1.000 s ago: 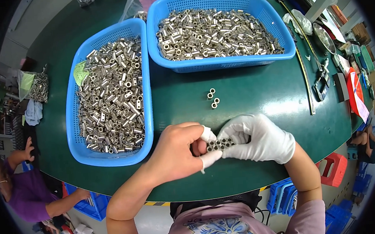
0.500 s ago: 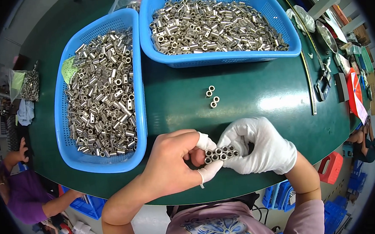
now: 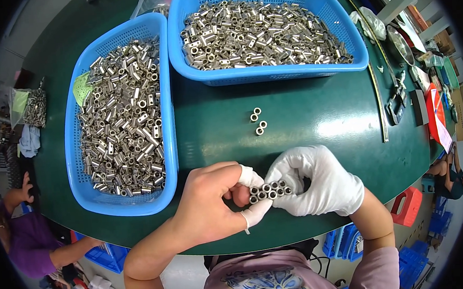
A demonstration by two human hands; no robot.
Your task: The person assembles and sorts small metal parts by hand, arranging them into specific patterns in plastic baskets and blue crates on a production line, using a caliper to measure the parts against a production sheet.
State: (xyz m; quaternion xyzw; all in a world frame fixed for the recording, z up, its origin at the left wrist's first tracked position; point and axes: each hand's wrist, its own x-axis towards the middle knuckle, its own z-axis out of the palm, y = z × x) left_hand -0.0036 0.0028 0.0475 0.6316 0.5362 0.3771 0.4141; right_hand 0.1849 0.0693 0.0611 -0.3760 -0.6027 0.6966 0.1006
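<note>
Between my two hands is a block of several small metal tubes (image 3: 269, 191), packed in two rows with their open ends facing up. My left hand (image 3: 219, 198), with white covers on thumb and a fingertip, pinches the block's left end. Around the right end close the fingers of my right hand (image 3: 316, 181), in a white glove; part of the block is hidden in them. Beyond my hands, several loose metal tubes (image 3: 259, 125) stand on the green table (image 3: 209, 124) in two touching groups.
A blue basket (image 3: 169, 116) full of metal tubes stands at left, another blue basket (image 3: 269, 73) at the far side. A caliper (image 3: 397, 105) and a long ruler (image 3: 378, 103) lie at right. A person in purple (image 3: 33, 241) sits at left; a red stool (image 3: 406, 208) stands lower right.
The whole view has shifted slightly to the left. Both hands keep the same hold on the tubes, and the loose tubes have not moved on the table.
</note>
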